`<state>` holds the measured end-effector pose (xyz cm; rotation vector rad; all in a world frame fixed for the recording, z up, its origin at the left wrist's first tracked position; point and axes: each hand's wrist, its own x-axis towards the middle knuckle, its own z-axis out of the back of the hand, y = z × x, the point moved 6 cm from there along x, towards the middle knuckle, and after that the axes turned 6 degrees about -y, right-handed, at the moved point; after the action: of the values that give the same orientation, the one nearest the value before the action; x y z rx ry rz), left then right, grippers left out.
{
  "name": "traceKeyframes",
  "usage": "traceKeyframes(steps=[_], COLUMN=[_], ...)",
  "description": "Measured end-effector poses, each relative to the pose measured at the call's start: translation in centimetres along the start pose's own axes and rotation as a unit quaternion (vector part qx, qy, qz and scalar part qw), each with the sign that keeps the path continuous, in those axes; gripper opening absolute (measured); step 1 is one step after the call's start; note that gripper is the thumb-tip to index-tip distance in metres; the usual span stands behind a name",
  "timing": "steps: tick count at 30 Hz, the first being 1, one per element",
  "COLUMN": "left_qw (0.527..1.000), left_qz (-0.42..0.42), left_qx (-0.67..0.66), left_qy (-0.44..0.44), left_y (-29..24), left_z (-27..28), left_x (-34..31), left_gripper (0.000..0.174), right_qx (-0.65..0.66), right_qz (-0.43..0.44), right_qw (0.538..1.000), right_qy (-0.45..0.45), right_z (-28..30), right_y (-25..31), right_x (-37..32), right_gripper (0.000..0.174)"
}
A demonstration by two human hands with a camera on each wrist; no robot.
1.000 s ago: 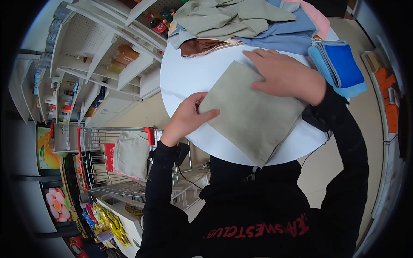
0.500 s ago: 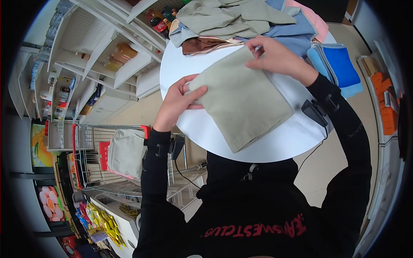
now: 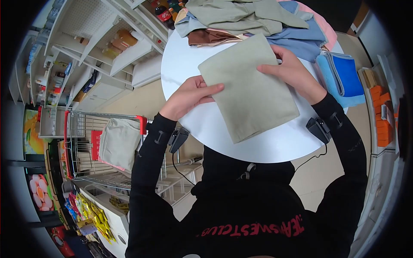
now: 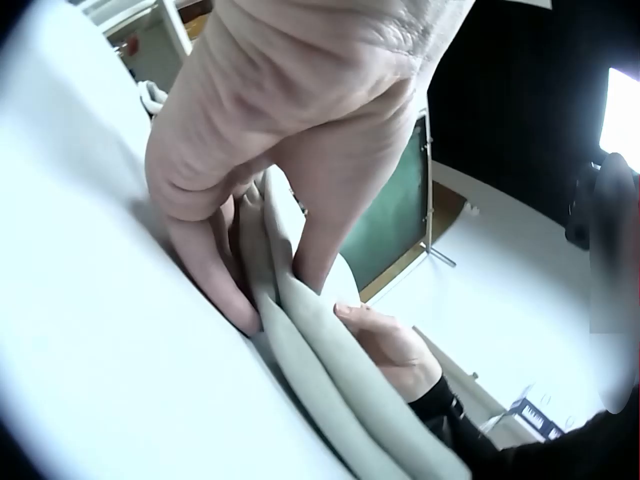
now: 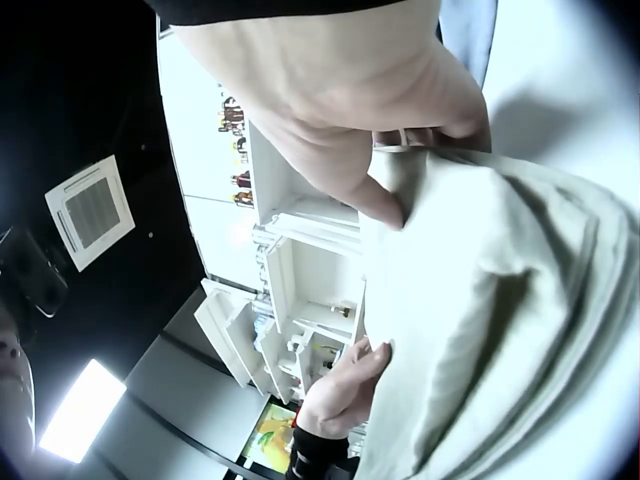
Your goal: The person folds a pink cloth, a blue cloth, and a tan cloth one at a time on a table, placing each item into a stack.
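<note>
A folded grey-green cloth [image 3: 249, 92] lies at a slant over the white round table [image 3: 275, 148], between both hands. My left hand [image 3: 191, 95] pinches its left edge, thumb on top and fingers beneath. On the opposite edge, near the upper right, my right hand [image 3: 292, 73] grips it the same way. The left wrist view has the left hand [image 4: 290, 130] with thumb and fingers around the layered folds [image 4: 330, 350]. In the right wrist view the right hand [image 5: 350, 110] holds the cloth [image 5: 450, 270], whose stacked layers show at the side.
Heaped clothes [image 3: 241, 17] cover the table's far side. Folded blue towels [image 3: 344, 77] are at the right edge. A shopping cart [image 3: 73, 146] with folded grey-green cloth [image 3: 120, 144] stands at the left, near shelves [image 3: 107, 56]. Orange items [image 3: 383, 116] sit on the right.
The right hand has gone from lying flat over the cloth to gripping its edge. The cloth has turned and moved toward the heap, and the left hand has kept to its left edge.
</note>
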<state>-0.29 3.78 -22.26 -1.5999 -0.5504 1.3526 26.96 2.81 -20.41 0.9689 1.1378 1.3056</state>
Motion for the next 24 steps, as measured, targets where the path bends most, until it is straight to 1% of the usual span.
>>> traceKeyframes(steps=[2,3,6,11,14,15,18,19,22,23,24], left_qw=[0.991,0.991,0.984,0.984,0.983,0.984,0.98,0.98,0.965,0.965,0.961], left_qz=[-0.047,-0.048,-0.173,-0.174,-0.153,-0.152,-0.174,-0.173,-0.26,-0.258,-0.265], left_qx=[0.122,0.121,0.021,0.037,0.091,0.091,0.094,0.095,0.032,0.031,0.077], left_qy=[0.017,0.018,-0.043,-0.016,-0.033,-0.033,-0.027,-0.025,-0.027,-0.026,-0.019], left_y=[-0.9,-0.7,-0.8,-0.4,-0.1,0.1,0.1,0.3,-0.2,0.1,0.5], left_z=[-1.3,-1.4,-0.6,-1.2,-1.2,-1.2,-1.1,-1.0,-0.4,0.0,0.3], left_x=[-0.8,-0.5,0.3,-0.6,-1.0,-1.0,-0.7,-0.8,-1.6,-1.5,-1.3], left_gripper=[0.052,0.052,0.058,0.064,0.072,0.072,0.069,0.069,0.052,0.052,0.044], right_qx=[0.028,0.027,0.074,0.03,0.043,0.043,-0.025,-0.024,0.046,0.046,0.009], right_qz=[-0.026,-0.026,-0.08,-0.084,-0.032,-0.033,0.01,0.008,-0.021,-0.024,-0.008], right_qw=[0.999,0.999,0.989,0.988,0.997,0.997,0.996,0.996,0.995,0.995,0.996], right_qy=[-0.004,-0.004,0.097,0.123,0.062,0.063,0.089,0.087,0.08,0.08,0.088], right_z=[0.1,0.2,0.2,0.4,0.0,0.0,0.2,0.5,1.6,1.7,1.7], right_y=[-0.3,-0.4,-1.7,-3.0,-1.9,-2.1,-2.6,-2.9,-4.2,-4.3,-4.2], right_x=[-0.1,-0.2,-1.0,-0.5,-1.5,-1.5,-1.5,-1.5,-1.6,-1.6,-1.8], right_gripper=[0.064,0.064,0.063,0.063,0.061,0.061,0.057,0.057,0.046,0.046,0.043])
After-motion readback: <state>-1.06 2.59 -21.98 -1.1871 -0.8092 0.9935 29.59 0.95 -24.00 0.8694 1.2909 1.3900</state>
